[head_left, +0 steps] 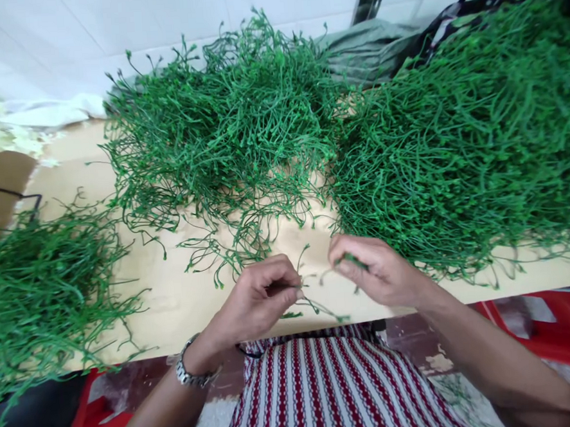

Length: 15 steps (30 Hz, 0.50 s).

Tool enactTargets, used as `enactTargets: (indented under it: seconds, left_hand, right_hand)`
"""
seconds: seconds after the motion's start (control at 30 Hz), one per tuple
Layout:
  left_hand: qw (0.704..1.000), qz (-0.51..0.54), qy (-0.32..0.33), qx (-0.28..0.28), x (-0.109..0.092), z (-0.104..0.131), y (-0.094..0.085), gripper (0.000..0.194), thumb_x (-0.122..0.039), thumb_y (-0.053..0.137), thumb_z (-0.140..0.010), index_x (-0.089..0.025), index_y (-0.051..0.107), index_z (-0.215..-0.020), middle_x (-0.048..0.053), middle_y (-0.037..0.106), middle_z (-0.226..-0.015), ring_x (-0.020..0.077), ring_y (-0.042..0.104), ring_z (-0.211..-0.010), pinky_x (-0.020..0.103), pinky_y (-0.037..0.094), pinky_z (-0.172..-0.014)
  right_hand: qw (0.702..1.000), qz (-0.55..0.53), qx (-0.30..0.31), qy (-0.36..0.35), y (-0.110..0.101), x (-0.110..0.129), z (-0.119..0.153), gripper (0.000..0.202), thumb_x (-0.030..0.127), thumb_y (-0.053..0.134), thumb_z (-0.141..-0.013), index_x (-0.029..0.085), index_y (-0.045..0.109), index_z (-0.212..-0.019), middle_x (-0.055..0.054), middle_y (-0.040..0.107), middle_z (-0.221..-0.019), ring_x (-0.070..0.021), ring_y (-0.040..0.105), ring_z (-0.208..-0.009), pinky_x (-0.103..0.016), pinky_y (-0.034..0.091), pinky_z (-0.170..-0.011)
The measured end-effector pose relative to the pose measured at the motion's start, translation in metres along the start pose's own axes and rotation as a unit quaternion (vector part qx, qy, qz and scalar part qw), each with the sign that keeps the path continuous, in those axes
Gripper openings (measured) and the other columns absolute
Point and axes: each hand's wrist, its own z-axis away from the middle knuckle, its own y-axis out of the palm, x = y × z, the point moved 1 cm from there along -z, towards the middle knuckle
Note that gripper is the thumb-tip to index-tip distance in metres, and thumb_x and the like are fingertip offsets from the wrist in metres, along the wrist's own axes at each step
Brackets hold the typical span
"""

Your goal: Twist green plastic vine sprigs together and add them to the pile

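Near the table's front edge my left hand [265,293] pinches a thin green stem piece [320,307] between thumb and fingertips; its branches spread to the right. A watch circles the left wrist. Just to the right, my right hand [373,269] is closed round green stems [353,261], with tips poking out toward the left hand. The two hands are a small gap apart. Loose green stems [238,242] lie on the table beyond them, trailing from a large heap of stems [230,114].
A bigger green heap [464,144] covers the table's right side, and another pile [52,286] lies at the left front. The table [170,311] meets a white wall behind. A cardboard box [2,173] is at far left. Red stools [552,326] stand below the front edge.
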Motion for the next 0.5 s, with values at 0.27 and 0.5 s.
enactTargets:
  seconds: [0.27,0.5]
  left_hand:
    - [0.975,0.174,-0.053,-0.124,0.006,-0.002,0.010,0.008,-0.020,0.067,-0.069,-0.014,0.064,-0.064,0.002,0.059,-0.057,0.0101,0.049,-0.051,0.022,0.040,-0.048]
    - [0.975,0.043,-0.013,-0.219,0.013,-0.001,0.019,0.009,-0.016,0.061,-0.073,-0.015,0.060,-0.064,0.000,0.054,-0.057,0.0096,0.046,-0.053,0.022,0.037,-0.048]
  right_hand:
    - [0.997,-0.046,-0.050,0.037,0.036,0.002,-0.016,0.013,0.021,0.033,-0.092,0.018,0.044,-0.088,-0.004,0.054,-0.083,-0.0131,0.051,-0.076,-0.026,0.041,-0.069]
    - [0.975,-0.127,-0.045,0.176,0.045,0.000,-0.007,0.019,0.034,0.034,-0.092,0.019,0.043,-0.097,0.002,0.049,-0.070,-0.0100,0.046,-0.062,-0.021,0.037,-0.057]
